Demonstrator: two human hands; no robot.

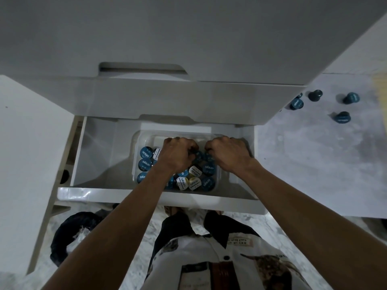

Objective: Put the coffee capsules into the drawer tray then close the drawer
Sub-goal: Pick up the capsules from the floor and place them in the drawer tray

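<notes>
A white drawer (159,198) stands pulled open below me. Inside it sits a clear plastic tray (137,141) holding several blue and white coffee capsules (146,152). Both hands reach into the tray, fingers curled downward. My left hand (178,153) holds dark blue capsules under its fingers. My right hand (227,154) likewise grips dark blue capsules at the tray's middle. Several loose blue capsules (341,117) lie on the marbled counter (314,160) at the right.
A white upper cabinet front (188,38) overhangs the drawer's back. A white panel (31,153) flanks the left. A black bin bag (67,233) stands on the floor at lower left, below the drawer front.
</notes>
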